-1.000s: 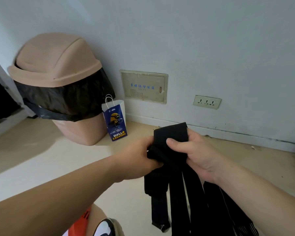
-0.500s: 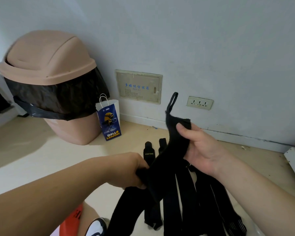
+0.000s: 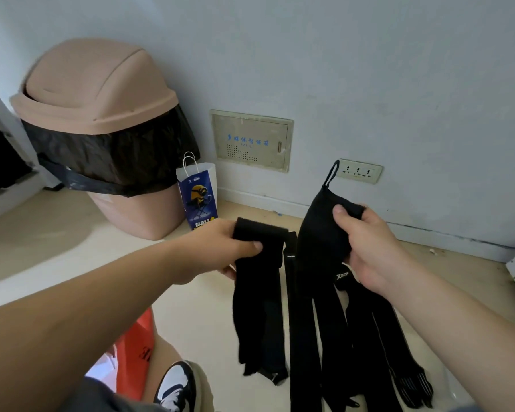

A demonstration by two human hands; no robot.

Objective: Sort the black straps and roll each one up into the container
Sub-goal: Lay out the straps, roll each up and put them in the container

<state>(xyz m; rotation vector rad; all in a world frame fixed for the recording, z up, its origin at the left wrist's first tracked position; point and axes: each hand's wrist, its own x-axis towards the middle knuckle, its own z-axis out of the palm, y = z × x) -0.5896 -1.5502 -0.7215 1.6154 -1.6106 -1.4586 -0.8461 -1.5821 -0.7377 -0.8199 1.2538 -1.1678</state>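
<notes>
Both arms are out front, side by side. The left hand (image 3: 229, 251) has its grip closed, pinching the folded top of one black strap (image 3: 256, 292). The right hand (image 3: 369, 245) clutches a looped strap (image 3: 318, 233). Both straps hang down to the floor (image 3: 197, 322).

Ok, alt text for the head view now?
The left hand grips a black strap, held apart from the bunch of straps in the right hand, tails hanging down. A pink lidded bin and a blue paper bag stand by the wall.
</notes>
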